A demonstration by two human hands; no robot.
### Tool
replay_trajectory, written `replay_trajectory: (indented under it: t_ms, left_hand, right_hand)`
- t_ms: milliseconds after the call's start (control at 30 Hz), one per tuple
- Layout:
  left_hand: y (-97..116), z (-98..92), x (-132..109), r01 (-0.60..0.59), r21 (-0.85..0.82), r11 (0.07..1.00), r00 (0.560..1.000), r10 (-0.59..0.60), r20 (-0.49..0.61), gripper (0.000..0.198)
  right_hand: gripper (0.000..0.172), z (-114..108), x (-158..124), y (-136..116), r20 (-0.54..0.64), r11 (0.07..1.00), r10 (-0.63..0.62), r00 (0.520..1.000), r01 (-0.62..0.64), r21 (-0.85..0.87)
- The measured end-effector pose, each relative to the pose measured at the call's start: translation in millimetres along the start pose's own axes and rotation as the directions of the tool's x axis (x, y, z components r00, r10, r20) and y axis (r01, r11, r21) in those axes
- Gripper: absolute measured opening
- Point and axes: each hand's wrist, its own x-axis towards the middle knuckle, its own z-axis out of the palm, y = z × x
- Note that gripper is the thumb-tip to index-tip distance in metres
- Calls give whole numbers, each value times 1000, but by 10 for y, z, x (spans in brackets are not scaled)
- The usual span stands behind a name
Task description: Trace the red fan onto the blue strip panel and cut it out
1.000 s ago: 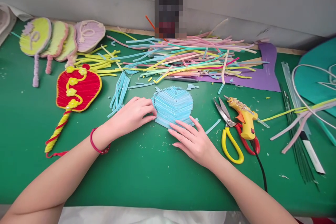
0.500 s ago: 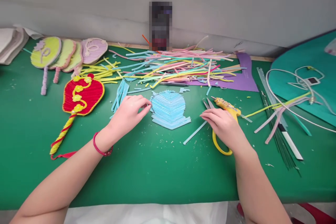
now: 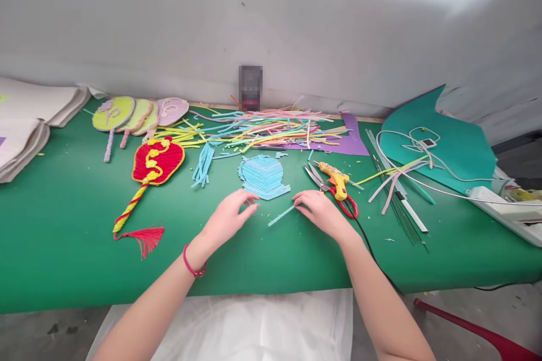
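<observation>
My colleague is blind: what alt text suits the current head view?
A person's right hand holds a short blue strip at a green table; the left hand is open near a ribbed blue panel. A red fan lies to the left, scissors and a yellow glue gun to the right, coloured strips behind.
</observation>
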Motion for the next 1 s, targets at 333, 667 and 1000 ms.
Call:
replay_trajectory:
  t_ms: [333,667,1000]
  left_hand:
    - [-116,247,113,-181,250,951,981,191,-16,22]
    - [-301,270,169,-180,230,956,979,197,-54,18]
    - [-265,327,77,-231,289,929,969,247,-21,21]
  right_hand:
    - [15,463,208,-434,-320,984,161,933,-129,119]
    - [17,537,233,-342,-345,917,247,905,-103,386]
    - [17,527,230,-378,-308,877,269,913,-100,470]
